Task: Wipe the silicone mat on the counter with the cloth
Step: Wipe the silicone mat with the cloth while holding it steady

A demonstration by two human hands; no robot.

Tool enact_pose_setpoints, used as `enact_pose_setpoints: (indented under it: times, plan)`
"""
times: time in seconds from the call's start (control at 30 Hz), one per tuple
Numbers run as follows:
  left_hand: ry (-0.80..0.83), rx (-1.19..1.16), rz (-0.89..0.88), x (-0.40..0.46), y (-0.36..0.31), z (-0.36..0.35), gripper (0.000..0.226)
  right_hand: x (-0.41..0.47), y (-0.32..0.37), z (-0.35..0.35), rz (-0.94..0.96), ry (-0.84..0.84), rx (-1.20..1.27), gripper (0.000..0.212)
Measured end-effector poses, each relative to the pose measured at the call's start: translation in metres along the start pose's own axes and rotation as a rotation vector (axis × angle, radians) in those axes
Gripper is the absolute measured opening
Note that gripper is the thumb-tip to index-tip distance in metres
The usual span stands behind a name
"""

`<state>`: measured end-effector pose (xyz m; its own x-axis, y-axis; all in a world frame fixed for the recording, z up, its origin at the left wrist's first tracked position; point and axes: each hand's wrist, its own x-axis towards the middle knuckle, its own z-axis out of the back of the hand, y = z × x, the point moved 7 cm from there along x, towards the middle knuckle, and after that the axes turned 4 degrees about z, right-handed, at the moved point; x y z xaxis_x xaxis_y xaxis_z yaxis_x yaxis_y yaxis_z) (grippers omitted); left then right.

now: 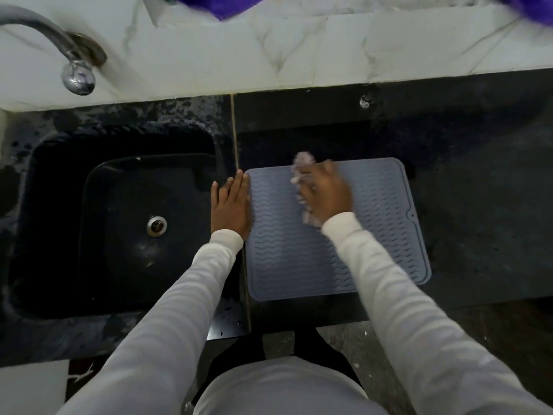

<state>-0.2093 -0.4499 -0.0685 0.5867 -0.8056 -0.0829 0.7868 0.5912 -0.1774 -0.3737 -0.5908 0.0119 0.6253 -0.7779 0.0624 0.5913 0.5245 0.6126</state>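
Here the black stone counter (466, 187) fills most of the view, its surface speckled and wet-looking around the sink (119, 223), a dark sunken basin to the left of the left hand (231, 205), with a round metal drain (156, 225) in its floor. Beyond both hands a pale marble-patterned wall or ledge (269, 52) runs across the top, and a chrome tap (71, 59) curves out from it above the sink. Purple fabric (221, 4) shows, blurred, at the top edge. Below the counter's front edge a speckled floor (353, 339) is visible.

The grey silicone mat (299, 253), ribbed with wavy lines, lies flat on the counter just right of the sink, directly under the right hand (326, 193) and touching the left hand's inner side. A thin pale seam (236, 136) in the counter runs away from the left hand's fingertips.

The left hand lies flat with straight fingers, pressing on the counter at the mat's left edge. The right hand is curled around a bunched pale lilac cloth (302, 169) and holds it down against the far middle of the mat; cloth shows past the fingers and beside the wrist. Both arms wear white sleeves (419, 310).
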Motion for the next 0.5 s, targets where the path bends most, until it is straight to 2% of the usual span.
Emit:
enact_pose_setpoints:
  times: [0.1,0.2,0.33,0.5]
  plan:
    - [0.012,-0.025,0.000,0.000,0.002,-0.001,0.057,0.001,0.060,-0.068,0.093,0.120,-0.106,0.038]
    - [0.012,0.010,-0.006,-0.001,0.002,-0.003,0.067,-0.004,0.077,-0.109,0.024,0.182,-0.244,0.044]
    - [0.029,0.099,-0.006,-0.001,-0.001,-0.006,0.068,0.000,0.072,-0.111,0.003,0.206,-0.348,0.042]
    - [0.046,0.141,0.007,0.000,-0.003,-0.005,0.064,0.012,0.069,-0.105,0.000,0.226,-0.355,0.036]
